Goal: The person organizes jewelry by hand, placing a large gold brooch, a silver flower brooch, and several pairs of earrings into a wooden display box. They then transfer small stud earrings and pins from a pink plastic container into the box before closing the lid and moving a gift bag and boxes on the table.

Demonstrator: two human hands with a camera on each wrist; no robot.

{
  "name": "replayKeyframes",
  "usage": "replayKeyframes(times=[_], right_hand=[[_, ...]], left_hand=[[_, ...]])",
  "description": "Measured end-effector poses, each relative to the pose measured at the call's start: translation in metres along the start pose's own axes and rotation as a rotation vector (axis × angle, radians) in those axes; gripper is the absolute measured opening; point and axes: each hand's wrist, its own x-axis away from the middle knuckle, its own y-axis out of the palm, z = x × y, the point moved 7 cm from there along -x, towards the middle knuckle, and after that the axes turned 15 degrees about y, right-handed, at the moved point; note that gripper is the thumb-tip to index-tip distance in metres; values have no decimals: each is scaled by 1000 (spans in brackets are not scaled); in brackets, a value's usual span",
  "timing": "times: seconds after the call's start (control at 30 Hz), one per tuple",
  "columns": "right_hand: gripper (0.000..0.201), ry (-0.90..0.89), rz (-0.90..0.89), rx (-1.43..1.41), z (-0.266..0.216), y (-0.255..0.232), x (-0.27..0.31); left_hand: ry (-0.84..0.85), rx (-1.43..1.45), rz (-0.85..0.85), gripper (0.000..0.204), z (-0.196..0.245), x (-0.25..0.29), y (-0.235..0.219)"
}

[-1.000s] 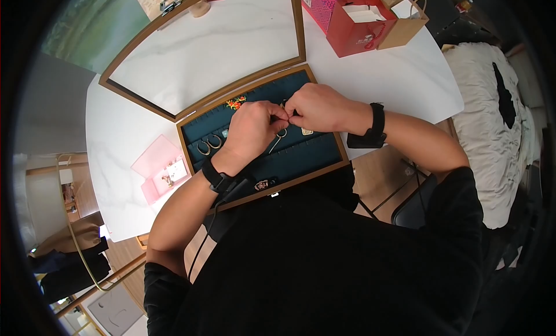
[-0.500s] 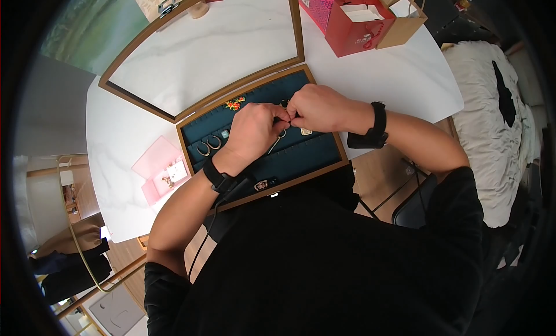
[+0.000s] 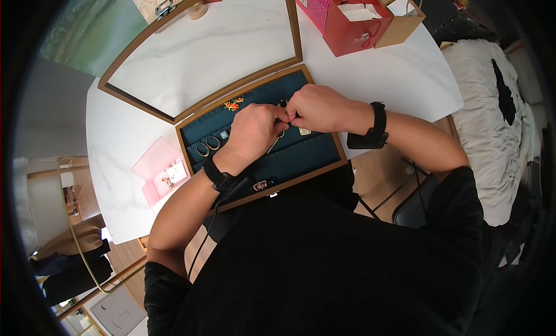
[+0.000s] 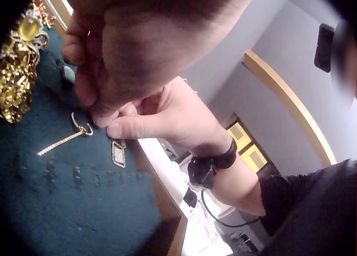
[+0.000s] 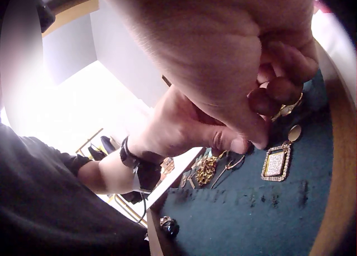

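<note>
Over a shallow wooden case with teal lining (image 3: 313, 153), the left hand (image 3: 252, 130) and right hand (image 3: 324, 107) meet fingertip to fingertip. Both pinch something small that their fingers hide. Below them a thin gold bar with a loop (image 4: 62, 141) lies on the lining in the left wrist view. Beside the right hand is a rectangular framed pendant (image 5: 276, 162), with an oval piece above it. Gold hoops (image 3: 214, 142), a pale blue stone (image 3: 225, 134) and a red-orange ornament (image 3: 233, 104) sit left of the hands.
The case's glazed lid (image 3: 295, 29) stands raised behind it. An open pink box (image 3: 152, 188) lies at the left. Red (image 3: 354, 32) and brown (image 3: 405, 26) paper bags stand at the back right. A dark ornament (image 3: 260, 185) sits near the case's front edge.
The fingertips have shifted very slightly while staying together. The head view has moved a little; the case and its ornaments keep their places.
</note>
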Motion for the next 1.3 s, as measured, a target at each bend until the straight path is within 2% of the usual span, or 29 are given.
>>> replayKeyframes(times=[0.17,1.1,1.17,1.3], right_hand=[[9,5,3,1,-1,-2,1],[8,18,-14,0,-2,-1,2],[9,11,-12,1,-2,-1,2],[9,17,-21,15,-2,0,1]], left_hand=[[94,-13,-6,17,6,-2,0],[118,-114,-53,16,16,1,5],[190,-102,6,12,18,2,2],[180,-90,-4,11,20,2,-2]])
